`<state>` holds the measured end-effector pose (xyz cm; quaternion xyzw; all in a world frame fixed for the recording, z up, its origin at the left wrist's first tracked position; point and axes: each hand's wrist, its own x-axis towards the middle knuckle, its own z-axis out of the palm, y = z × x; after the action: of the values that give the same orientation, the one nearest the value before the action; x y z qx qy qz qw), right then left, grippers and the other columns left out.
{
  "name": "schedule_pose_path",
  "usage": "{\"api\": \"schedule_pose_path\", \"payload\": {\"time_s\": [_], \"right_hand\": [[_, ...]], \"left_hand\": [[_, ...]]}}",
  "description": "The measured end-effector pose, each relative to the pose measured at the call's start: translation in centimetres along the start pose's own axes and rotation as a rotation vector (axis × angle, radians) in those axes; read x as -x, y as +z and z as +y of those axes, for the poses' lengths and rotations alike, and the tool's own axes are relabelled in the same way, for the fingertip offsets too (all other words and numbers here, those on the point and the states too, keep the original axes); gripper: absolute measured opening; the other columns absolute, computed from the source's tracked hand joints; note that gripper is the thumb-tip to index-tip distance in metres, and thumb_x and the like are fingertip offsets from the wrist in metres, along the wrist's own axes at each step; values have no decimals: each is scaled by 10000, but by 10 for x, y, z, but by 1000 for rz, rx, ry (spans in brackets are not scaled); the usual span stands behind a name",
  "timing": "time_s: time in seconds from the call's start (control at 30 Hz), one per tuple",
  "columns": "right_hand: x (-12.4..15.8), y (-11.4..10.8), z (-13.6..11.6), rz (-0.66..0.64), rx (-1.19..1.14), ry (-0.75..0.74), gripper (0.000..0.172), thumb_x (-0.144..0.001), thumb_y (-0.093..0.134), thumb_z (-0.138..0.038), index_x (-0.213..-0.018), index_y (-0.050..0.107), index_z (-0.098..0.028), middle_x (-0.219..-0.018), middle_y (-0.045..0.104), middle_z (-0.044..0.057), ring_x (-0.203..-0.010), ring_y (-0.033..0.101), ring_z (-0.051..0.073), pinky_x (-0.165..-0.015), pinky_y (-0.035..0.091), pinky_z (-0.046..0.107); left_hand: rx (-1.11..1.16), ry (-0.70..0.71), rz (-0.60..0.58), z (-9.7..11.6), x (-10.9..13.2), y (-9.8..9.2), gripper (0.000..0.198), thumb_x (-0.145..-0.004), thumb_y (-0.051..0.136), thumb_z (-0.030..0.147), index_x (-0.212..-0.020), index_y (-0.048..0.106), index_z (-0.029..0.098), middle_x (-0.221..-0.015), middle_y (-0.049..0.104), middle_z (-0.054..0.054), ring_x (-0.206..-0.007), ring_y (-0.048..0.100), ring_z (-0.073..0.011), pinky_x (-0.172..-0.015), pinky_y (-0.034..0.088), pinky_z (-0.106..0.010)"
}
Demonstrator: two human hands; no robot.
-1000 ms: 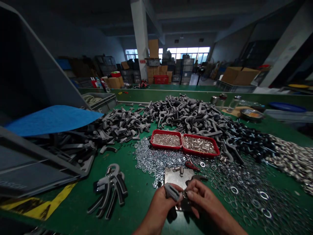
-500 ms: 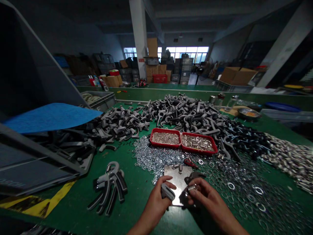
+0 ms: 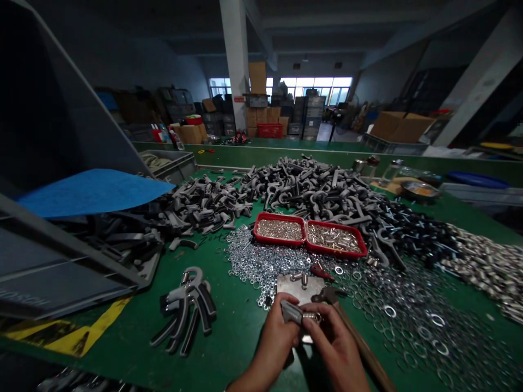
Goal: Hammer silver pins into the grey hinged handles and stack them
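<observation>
Over a small metal plate (image 3: 286, 284), my left hand (image 3: 274, 336) is closed around a grey plastic clamp handle (image 3: 291, 311). The fingers of my right hand (image 3: 335, 340) pinch a coil spring (image 3: 312, 316) at the right end of that handle; whether the two are joined is hidden by the fingers. A hammer (image 3: 362, 345) with a wooden handle lies just right of my right hand, its dark head over the plate's edge. Loose springs (image 3: 304, 279) rest at the back of the plate. Red-handled pliers (image 3: 322, 272) lie behind them.
Two red trays (image 3: 335, 252) hold small metal pins. Nuts (image 3: 253, 261), rings (image 3: 408, 332) and black-headed bolts (image 3: 420, 234) spread around them. Grey handles (image 3: 310, 185) are heaped behind. Several clamp handles (image 3: 190, 305) lie at left, near a grey crate (image 3: 81, 277).
My right hand has brought the spring leftward to the handle in my left hand. The hammer's wooden handle now shows beside my right hand. The view has shifted slightly.
</observation>
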<state>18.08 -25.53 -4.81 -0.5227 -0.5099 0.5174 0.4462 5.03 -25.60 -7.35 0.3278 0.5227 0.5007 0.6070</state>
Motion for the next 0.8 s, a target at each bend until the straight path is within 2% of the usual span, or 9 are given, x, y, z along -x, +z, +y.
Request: {"api": "schedule_pose_path", "payload": {"time_s": [0.07,0.17,0.23,0.27,0.37,0.5,0.6,0.7,0.8], "right_hand": [[-2,-5,-1,-59,26,-54,276,-817,694,-501,-918,676,-245,-1036,667,75,-1054,601,280,-913,470,364],[-7,-12,-6,-244,-58,9,264,-837,671,-496,-825,650,-233,-969,635,52,-964,605,250,-852,481,338],[-13,-10,-9,-404,-105,67,266,-870,639,-496,-857,629,-230,-909,619,31,-873,609,220,-782,494,321],[-17,-5,-10,-490,-82,64,268,-898,608,-493,-897,624,-226,-896,621,27,-845,612,209,-761,498,315],[-41,25,-7,-612,295,-141,296,-1010,440,-429,-951,612,-196,-859,644,34,-788,621,183,-725,507,297],[-83,86,2,-491,679,-415,158,-970,507,-197,-869,628,-178,-1001,652,108,-1037,557,262,-952,436,420],[-104,118,6,-507,737,-470,198,-872,541,-47,-740,614,-176,-953,652,143,-1070,522,305,-1004,381,480],[-109,120,4,-516,712,-496,179,-847,570,-54,-737,601,-192,-929,652,114,-1028,536,284,-989,404,448],[-98,92,-4,-453,635,-469,94,-927,530,-177,-867,599,-198,-961,647,87,-964,569,247,-923,461,411]], "left_hand": [[22,-80,-200,-3,8,-7,366,-688,692,219,-986,481,216,-630,503,94,-433,395,-63,-409,285,-180],[67,-144,-566,2,24,-22,586,-631,841,249,-1113,513,188,-820,646,-5,-595,542,-91,-515,368,-186],[119,-168,-696,7,33,-35,620,-656,868,380,-1129,530,167,-899,682,-65,-628,554,-88,-550,367,-186],[142,-183,-695,8,36,-42,566,-705,827,476,-1079,548,155,-871,684,-70,-581,527,-72,-527,344,-183],[188,-210,-492,7,43,-62,457,-855,618,608,-896,553,158,-677,653,-26,-410,385,-39,-424,246,-178],[249,-99,-172,7,49,-80,416,-892,551,597,-837,519,186,-572,652,0,-326,270,-31,-378,224,-170],[112,57,-4,19,49,-89,432,-873,596,595,-859,575,163,-652,705,-44,-397,417,-52,-436,319,-166],[-77,143,136,32,42,-97,445,-851,632,594,-868,642,150,-754,725,-65,-546,567,-111,-544,435,-202],[-180,187,268,40,30,-98,444,-836,648,600,-844,670,157,-713,675,-24,-546,528,-110,-560,428,-213]]}}
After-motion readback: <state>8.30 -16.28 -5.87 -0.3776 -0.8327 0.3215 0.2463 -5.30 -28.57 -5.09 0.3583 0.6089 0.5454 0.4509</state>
